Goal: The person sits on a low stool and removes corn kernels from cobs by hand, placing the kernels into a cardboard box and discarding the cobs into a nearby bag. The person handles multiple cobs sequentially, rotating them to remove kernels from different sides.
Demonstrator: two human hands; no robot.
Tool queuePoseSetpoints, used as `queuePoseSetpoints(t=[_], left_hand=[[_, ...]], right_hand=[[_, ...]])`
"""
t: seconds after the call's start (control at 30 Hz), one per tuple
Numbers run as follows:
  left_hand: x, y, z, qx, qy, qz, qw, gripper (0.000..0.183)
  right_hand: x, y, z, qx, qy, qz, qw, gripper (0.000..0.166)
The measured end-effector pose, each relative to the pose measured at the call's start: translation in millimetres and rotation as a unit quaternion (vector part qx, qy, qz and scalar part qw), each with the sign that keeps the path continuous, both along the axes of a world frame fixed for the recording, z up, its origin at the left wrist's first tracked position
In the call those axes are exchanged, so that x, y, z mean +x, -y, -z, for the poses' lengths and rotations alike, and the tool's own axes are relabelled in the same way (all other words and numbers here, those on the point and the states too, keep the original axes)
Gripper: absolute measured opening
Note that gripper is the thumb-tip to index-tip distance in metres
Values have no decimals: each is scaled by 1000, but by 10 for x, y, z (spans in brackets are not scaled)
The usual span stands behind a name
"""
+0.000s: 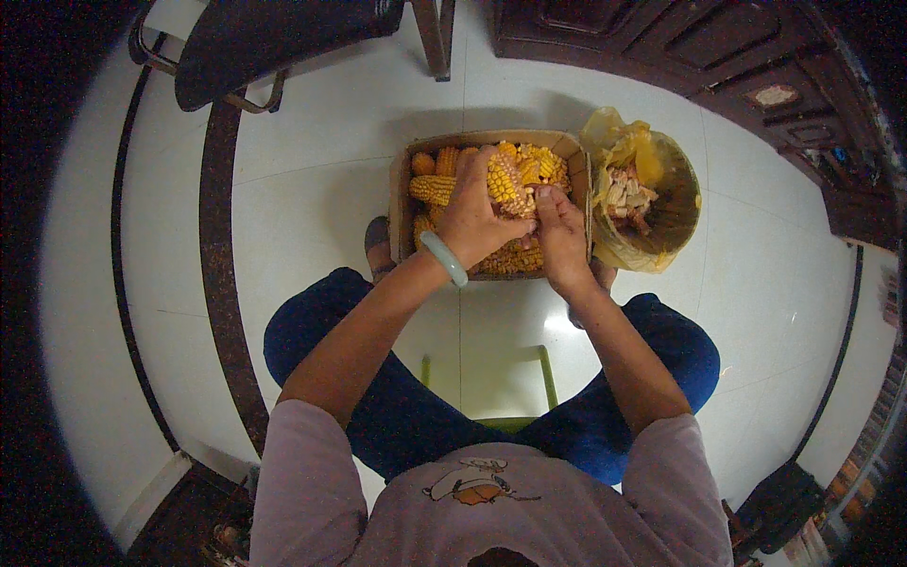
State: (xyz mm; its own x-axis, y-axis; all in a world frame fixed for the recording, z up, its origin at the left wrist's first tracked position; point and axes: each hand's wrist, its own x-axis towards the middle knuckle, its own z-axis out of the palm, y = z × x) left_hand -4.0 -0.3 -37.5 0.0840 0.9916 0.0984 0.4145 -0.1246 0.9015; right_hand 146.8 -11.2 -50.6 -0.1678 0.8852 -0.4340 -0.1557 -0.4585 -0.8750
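Observation:
My left hand [476,212], with a pale green bangle at its wrist, grips a dried yellow corn cob [505,183] over a cardboard box [579,205]. Part of the cob's lower end shows paler, without its full kernels. The thumb and fingers of my right hand [561,227] press at that lower right end; what lies between them is too small to tell. Several more corn cobs [432,189] lie at the left in the box, and loose kernels [514,259] are heaped in its lower part. Beneath my hands the contents are hidden.
Right of the box stands a round bin [680,205] lined with a yellow plastic bag, holding bare cobs or husk pieces [627,193]. A dark chair [276,46] is at the upper left, a dark wooden cabinet [680,42] at the upper right. Green stool legs [548,375] show between my knees.

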Motion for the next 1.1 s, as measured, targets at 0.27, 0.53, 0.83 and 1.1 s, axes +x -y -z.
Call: queuePoseSetpoints(t=[0.27, 0.53, 0.83, 1.1], left_hand=[[-6, -5, -142, 1, -16, 19, 1000, 90], [6, 25, -135, 6, -43, 38, 998, 92], [17, 30, -172, -19, -50, 52, 997, 90], [64, 45, -180, 51, -60, 38, 996, 78]], right_hand=[[-104, -12, -193, 17, 27, 21, 999, 28], [-64, -84, -22, 82, 70, 8, 994, 34], [-155, -79, -165, 141, 138, -32, 980, 37], [-205, -29, -291, 191, 254, -9, 948, 36]])
